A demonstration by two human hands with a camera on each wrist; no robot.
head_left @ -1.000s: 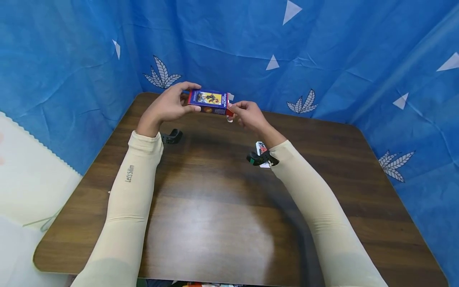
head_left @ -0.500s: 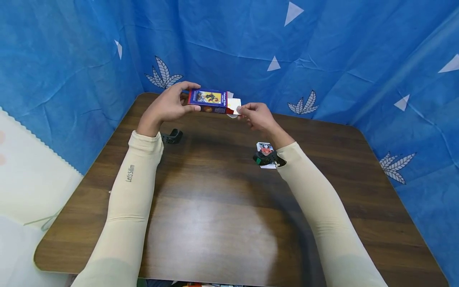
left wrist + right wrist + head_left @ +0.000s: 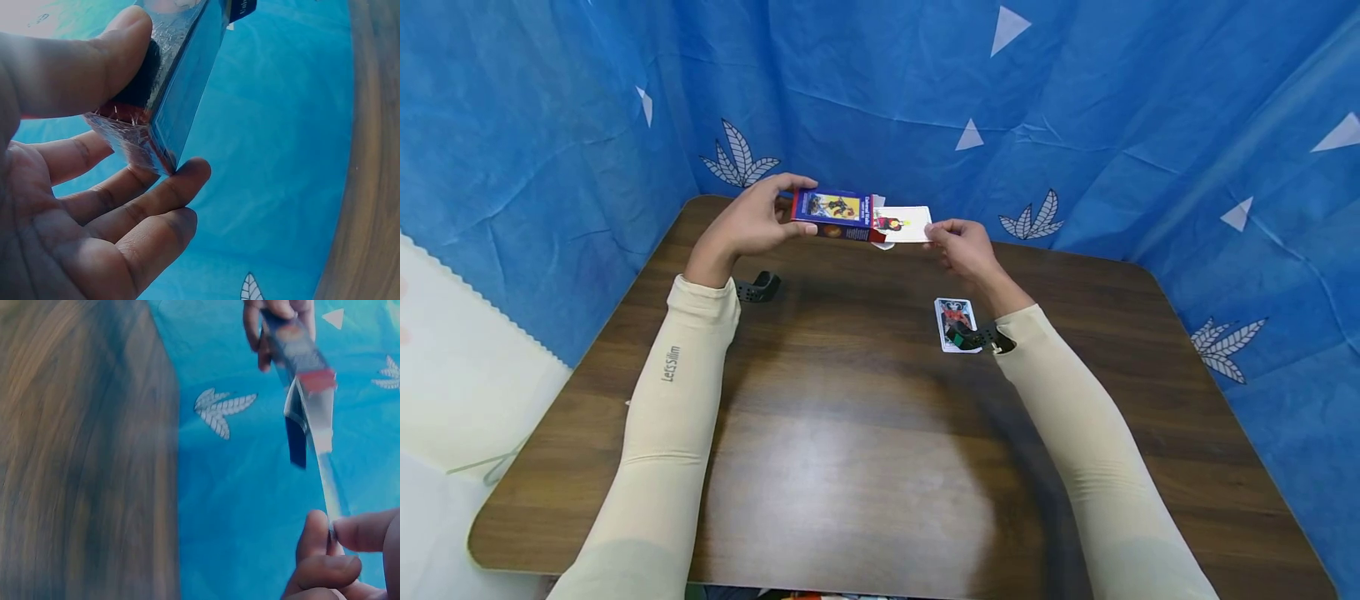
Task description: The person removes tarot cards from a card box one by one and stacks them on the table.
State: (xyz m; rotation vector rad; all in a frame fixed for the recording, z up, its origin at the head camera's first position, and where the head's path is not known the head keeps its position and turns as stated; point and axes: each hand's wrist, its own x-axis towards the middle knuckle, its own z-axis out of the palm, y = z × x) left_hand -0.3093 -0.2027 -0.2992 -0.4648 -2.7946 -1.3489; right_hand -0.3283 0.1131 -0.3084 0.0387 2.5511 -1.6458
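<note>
My left hand point(image 3: 752, 218) grips a blue and red tarot card box point(image 3: 835, 207) by its left end, thumb on the near side and fingers round the far side. The box is held above the table's far edge, its flaps open on the right. Clear wrap shows on its end point(image 3: 134, 140) in the left wrist view. My right hand point(image 3: 964, 248) pinches the right end of a white picture card point(image 3: 910, 223) between thumb and fingers. Most of that card sticks out of the box; its left end is hidden inside. In the right wrist view it appears edge-on, a thin strip point(image 3: 328, 481).
A small stack of cards point(image 3: 957, 323) lies face up on the brown wooden table point(image 3: 850, 400), partly behind the black strap mount point(image 3: 977, 336) at my right wrist. Another black mount point(image 3: 760, 287) is at my left wrist. A blue curtain point(image 3: 880, 100) hangs behind the table.
My right hand has moved to the right, drawing the card out of the box until its picture shows. The left hand and box have stayed nearly still.
</note>
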